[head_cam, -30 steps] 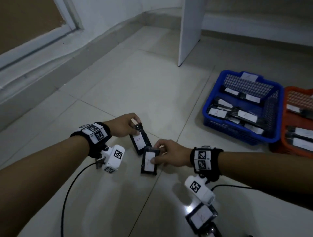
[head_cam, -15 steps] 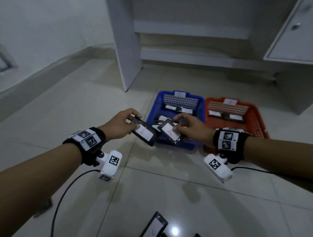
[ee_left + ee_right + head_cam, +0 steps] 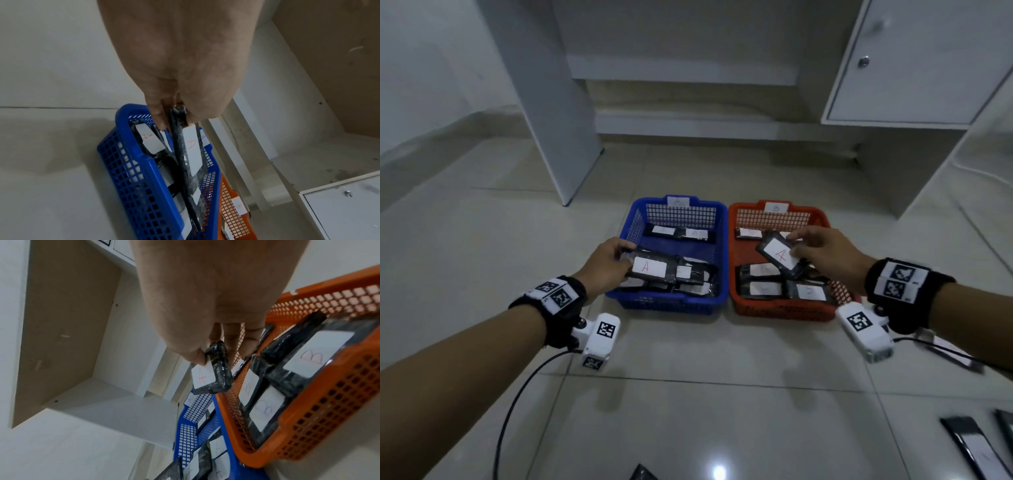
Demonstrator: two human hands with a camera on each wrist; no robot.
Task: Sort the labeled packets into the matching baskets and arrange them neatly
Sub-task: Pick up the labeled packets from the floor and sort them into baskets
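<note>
A blue basket tagged A and an orange basket tagged B stand side by side on the floor, each with several black labelled packets inside. My left hand pinches a black packet marked A over the blue basket's near left part; the left wrist view shows this packet above the blue basket. My right hand pinches another packet marked A above the orange basket. In the right wrist view that packet hangs over the orange basket with its B packets.
Loose black packets lie on the tiled floor at the lower right, one more at the bottom edge. A white desk panel stands behind the baskets on the left and a cabinet door on the right.
Both hands lifted their A packets off the floor and carried them forward. The left packet now sits over the blue basket, the right one over the orange basket.
</note>
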